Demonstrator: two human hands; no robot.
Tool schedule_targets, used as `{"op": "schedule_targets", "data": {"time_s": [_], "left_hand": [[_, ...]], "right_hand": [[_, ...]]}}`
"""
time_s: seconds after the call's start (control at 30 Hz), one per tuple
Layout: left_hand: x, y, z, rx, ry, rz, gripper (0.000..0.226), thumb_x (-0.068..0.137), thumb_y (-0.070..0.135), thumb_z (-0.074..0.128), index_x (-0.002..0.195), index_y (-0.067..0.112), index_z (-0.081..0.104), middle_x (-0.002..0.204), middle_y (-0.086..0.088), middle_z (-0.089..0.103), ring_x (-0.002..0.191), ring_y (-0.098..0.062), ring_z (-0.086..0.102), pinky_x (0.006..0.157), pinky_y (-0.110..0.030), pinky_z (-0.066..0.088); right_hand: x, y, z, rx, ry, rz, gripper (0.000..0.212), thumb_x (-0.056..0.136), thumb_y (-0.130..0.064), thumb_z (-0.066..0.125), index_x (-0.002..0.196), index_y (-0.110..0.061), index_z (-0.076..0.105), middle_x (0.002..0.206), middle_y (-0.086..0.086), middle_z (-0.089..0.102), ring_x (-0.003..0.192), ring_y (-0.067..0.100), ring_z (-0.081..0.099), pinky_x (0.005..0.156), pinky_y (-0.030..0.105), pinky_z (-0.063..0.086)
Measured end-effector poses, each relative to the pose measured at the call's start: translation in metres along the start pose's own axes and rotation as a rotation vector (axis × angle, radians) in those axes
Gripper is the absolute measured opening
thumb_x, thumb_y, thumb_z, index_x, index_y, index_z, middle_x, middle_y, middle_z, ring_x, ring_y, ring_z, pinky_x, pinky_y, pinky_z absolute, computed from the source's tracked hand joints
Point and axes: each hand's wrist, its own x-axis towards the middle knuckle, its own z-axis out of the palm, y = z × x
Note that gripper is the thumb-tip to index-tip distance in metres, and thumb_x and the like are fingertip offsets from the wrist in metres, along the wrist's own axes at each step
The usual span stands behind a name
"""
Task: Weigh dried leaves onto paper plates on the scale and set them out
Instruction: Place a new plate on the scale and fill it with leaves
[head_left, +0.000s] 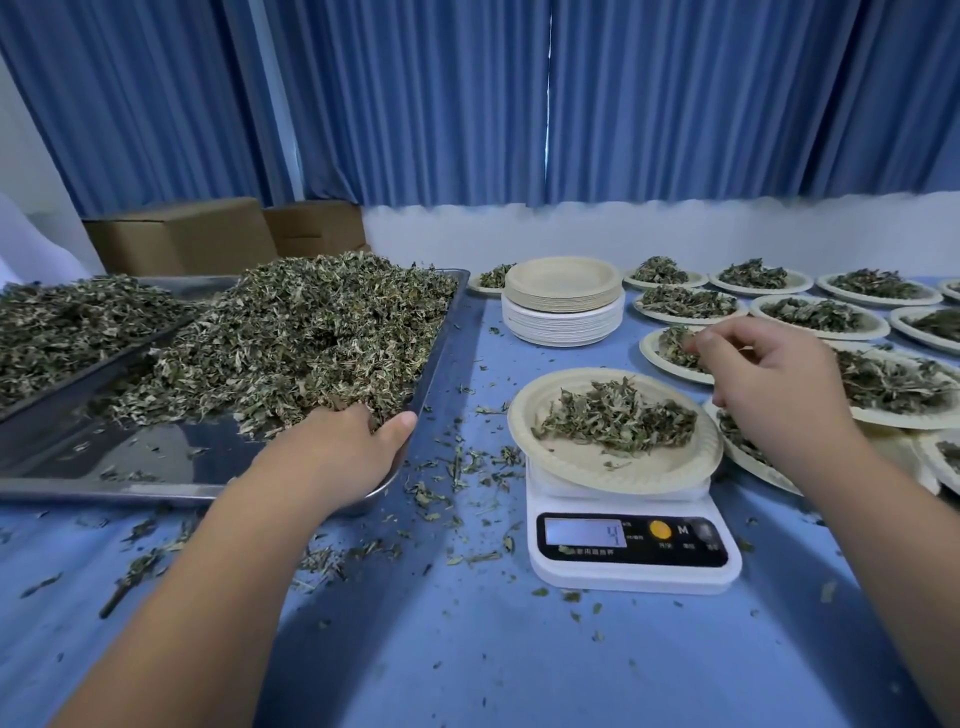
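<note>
L hand (348, 452) at near corner of steel tray (104, 488), fingers buried in dried leaves (311, 332), thumb over rim; can't tell if closed on a clump. R hand (769, 384) hangs above and right of paper plate (613, 467) on scale (634, 566), thumb and forefinger tips together; can't tell if pinching leaf. Hands well apart. Small portion already on plate. Leaves look v. light, brittle, shed crumbs: best taken in loose pinches. Plate thin, prob. bendy: lift by opposite rims, keep level. Filled plates (821, 314) set out at right.
</note>
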Motion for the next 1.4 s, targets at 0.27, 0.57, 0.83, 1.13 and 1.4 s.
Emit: {"op": "schedule_targets", "data": {"time_s": [0.27, 0.57, 0.83, 1.13, 1.4], "left_hand": [[-0.002, -0.006, -0.004, -0.007, 0.008, -0.096, 0.092, 0.077, 0.085, 0.008, 0.146, 0.03, 0.032, 0.151, -0.015, 0.029, 0.135, -0.04, 0.034, 0.107, -0.056, 0.032], [-0.003, 0.002, -0.003, -0.064, 0.086, 0.137, 0.083, 0.075, 0.08, 0.011, 0.096, 0.019, 0.063, 0.094, 0.0, 0.063, 0.084, -0.015, 0.058, 0.072, -0.033, 0.046], [-0.005, -0.001, -0.003, -0.196, -0.118, 0.255, 0.089, 0.074, 0.078, 0.011, 0.146, 0.033, 0.039, 0.149, 0.007, 0.043, 0.136, -0.019, 0.039, 0.107, -0.034, 0.029], [-0.015, 0.007, -0.008, -0.021, -0.068, 0.182, 0.087, 0.079, 0.078, 0.015, 0.137, 0.025, 0.05, 0.14, -0.003, 0.049, 0.12, -0.022, 0.052, 0.103, -0.041, 0.042], [-0.025, 0.014, -0.004, 0.134, -0.135, 0.143, 0.05, 0.098, 0.06, 0.022, 0.095, 0.021, 0.053, 0.095, -0.002, 0.053, 0.092, -0.021, 0.057, 0.084, -0.033, 0.045]], "right_hand": [[0.001, 0.001, -0.001, -0.003, 0.006, 0.013, 0.021, 0.089, -0.024, 0.056, 0.075, -0.026, 0.071, 0.053, -0.007, 0.055, 0.055, 0.014, 0.049, 0.052, 0.025, 0.037], [0.001, 0.001, -0.002, 0.014, 0.001, 0.028, 0.02, 0.091, -0.023, 0.055, 0.078, -0.024, 0.071, 0.048, -0.014, 0.053, 0.045, 0.003, 0.042, 0.05, 0.025, 0.035], [0.002, 0.002, -0.002, 0.019, 0.008, 0.032, 0.02, 0.09, -0.024, 0.056, 0.075, -0.025, 0.07, 0.047, -0.014, 0.053, 0.044, 0.002, 0.042, 0.052, 0.026, 0.036], [0.001, 0.0, -0.003, -0.005, 0.009, 0.028, 0.02, 0.089, -0.022, 0.056, 0.078, -0.019, 0.072, 0.047, -0.013, 0.053, 0.05, 0.009, 0.045, 0.051, 0.024, 0.035], [0.0, -0.002, -0.003, -0.014, -0.004, 0.008, 0.02, 0.09, -0.021, 0.057, 0.077, -0.017, 0.071, 0.057, -0.001, 0.055, 0.058, 0.017, 0.049, 0.054, 0.025, 0.036]]}}
